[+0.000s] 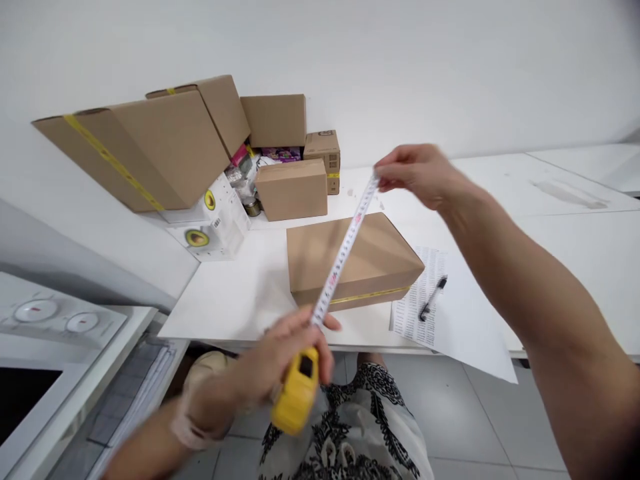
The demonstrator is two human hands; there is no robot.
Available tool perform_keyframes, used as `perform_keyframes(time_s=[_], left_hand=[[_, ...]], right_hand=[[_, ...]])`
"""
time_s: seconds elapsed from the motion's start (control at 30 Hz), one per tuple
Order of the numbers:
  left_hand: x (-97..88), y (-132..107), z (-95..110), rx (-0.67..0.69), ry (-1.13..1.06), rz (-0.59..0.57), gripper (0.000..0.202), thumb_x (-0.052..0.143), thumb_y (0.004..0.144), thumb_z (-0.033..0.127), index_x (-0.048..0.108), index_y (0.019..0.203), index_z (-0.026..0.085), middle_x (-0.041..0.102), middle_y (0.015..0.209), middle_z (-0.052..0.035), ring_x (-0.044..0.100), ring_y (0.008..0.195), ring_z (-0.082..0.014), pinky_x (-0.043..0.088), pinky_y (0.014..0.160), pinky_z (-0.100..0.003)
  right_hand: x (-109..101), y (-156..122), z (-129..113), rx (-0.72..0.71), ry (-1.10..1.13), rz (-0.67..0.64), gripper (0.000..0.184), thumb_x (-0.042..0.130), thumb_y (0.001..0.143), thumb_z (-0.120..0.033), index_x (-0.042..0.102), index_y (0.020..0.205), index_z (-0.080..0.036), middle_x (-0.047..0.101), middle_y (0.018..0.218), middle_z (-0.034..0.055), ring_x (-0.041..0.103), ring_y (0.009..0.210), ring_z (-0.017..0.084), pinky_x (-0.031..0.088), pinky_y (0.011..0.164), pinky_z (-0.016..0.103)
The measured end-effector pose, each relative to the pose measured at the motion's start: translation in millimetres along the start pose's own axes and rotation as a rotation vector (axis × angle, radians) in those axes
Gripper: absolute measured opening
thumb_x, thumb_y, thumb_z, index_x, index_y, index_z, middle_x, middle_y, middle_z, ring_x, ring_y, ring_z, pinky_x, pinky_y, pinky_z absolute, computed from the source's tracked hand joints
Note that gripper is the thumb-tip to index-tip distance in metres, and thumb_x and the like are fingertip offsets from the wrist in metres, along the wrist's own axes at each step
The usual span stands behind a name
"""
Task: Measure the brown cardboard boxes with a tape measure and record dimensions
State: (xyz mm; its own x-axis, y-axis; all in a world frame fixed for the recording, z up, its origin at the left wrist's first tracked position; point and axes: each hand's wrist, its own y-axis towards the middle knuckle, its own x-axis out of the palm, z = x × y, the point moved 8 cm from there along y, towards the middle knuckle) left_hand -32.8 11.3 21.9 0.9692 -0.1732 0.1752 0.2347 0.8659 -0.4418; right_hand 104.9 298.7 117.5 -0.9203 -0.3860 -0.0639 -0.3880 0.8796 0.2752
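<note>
A tape measure [296,399] stretched above a closed cardboard box [369,259].
The left hand [274,357] curled round its yellow case, near; the right hand [414,175] pinched the far end of the white blade [345,249]. The oblong box, contents hidden, lay on the white table [233,293]; cartons [165,147] stood far left.

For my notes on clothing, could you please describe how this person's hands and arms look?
The left hand and right hand are ungloved, with no sleeve visible on either forearm. A pale band circles the left wrist, too blurred for detail; the right wrist shows none.
</note>
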Motion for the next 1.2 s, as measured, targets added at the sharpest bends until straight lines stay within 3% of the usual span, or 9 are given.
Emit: perform_keyframes(time_s=[0.1,0.17,0.23,0.37,0.53,0.73,0.93,1.07,1.2], left_hand=[[39.5,17,-43,0.105,-0.277,0.047,0.033,0.054,0.092,0.043,0.053,0.113,0.018,0.064,0.066,-0.0007,0.056,0.049,-0.0128,0.042,0.048,-0.024],[49.9,35,-51,0.178,-0.397,0.125,0.035,0.056,0.089,0.041,0.052,0.115,0.017,0.064,0.064,-0.0003,0.055,0.048,-0.0129,0.041,0.047,-0.025],[51.7,50,-51,0.204,-0.483,0.192,0.036,0.059,0.085,0.036,0.053,0.114,0.017,0.064,0.063,-0.0001,0.054,0.046,-0.013,0.041,0.047,-0.025],[48.0,63,-50,0.187,-0.565,0.237,0.037,0.063,0.077,0.031,0.055,0.112,0.018,0.065,0.061,-0.0009,0.054,0.045,-0.0137,0.041,0.046,-0.025],[49.7,63,-62,0.201,-0.572,0.267,0.037,0.063,0.078,0.034,0.056,0.111,0.018,0.066,0.062,-0.0019,0.054,0.044,-0.0137,0.04,0.045,-0.024],[55.0,63,-65,0.19,-0.566,0.264,0.04,0.062,0.079,0.037,0.055,0.113,0.017,0.068,0.062,-0.0022,0.055,0.044,-0.0139,0.041,0.045,-0.024],[51.5,68,-58,0.205,-0.623,0.201,0.046,0.067,0.075,0.04,0.054,0.113,0.018,0.068,0.062,-0.0025,0.057,0.042,-0.0152,0.045,0.044,-0.026],[56.1,67,-62,0.191,-0.658,0.166,0.047,0.069,0.076,0.044,0.054,0.113,0.019,0.068,0.064,-0.0028,0.058,0.042,-0.0153,0.046,0.043,-0.026],[63.1,63,-71,0.164,-0.675,0.162,0.047,0.068,0.079,0.047,0.053,0.114,0.02,0.068,0.066,-0.0026,0.059,0.042,-0.0153,0.046,0.042,-0.025]], right_hand=[[63,11,35,0.076,0.031,-0.278,0.018,0.086,0.069,-0.014,0.07,0.077,-0.015,0.071,0.072,0.0046,0.066,0.069,0.015,0.058,0.075,0.033],[88,18,60,0.113,0.026,-0.341,0.021,0.089,0.066,-0.016,0.072,0.079,-0.016,0.073,0.074,0.0041,0.067,0.073,0.016,0.058,0.079,0.032],[99,24,84,0.165,-0.011,-0.343,0.023,0.09,0.064,-0.018,0.072,0.078,-0.017,0.074,0.075,0.0038,0.067,0.075,0.016,0.056,0.081,0.031],[102,32,115,0.246,-0.069,-0.302,0.024,0.091,0.062,-0.022,0.073,0.077,-0.017,0.074,0.077,0.0041,0.066,0.074,0.016,0.055,0.076,0.029],[101,31,123,0.223,-0.139,-0.308,0.022,0.09,0.064,-0.027,0.075,0.077,-0.017,0.073,0.073,0.0039,0.063,0.068,0.016,0.053,0.065,0.028],[100,20,115,0.165,-0.288,-0.403,0.023,0.085,0.07,-0.038,0.077,0.083,-0.02,0.075,0.083,0.0053,0.062,0.068,0.017,0.05,0.062,0.029],[96,16,102,0.097,-0.343,-0.376,0.023,0.085,0.07,-0.039,0.073,0.08,-0.022,0.073,0.078,0.0016,0.058,0.066,0.015,0.045,0.064,0.029],[92,2,91,0.133,-0.303,-0.385,0.028,0.086,0.068,-0.041,0.071,0.085,-0.025,0.072,0.08,-0.0002,0.06,0.073,0.017,0.045,0.067,0.029],[87,-27,82,0.227,-0.239,-0.417,0.032,0.075,0.079,-0.055,0.068,0.099,-0.03,0.073,0.087,-0.0026,0.061,0.077,0.017,0.045,0.071,0.029]])
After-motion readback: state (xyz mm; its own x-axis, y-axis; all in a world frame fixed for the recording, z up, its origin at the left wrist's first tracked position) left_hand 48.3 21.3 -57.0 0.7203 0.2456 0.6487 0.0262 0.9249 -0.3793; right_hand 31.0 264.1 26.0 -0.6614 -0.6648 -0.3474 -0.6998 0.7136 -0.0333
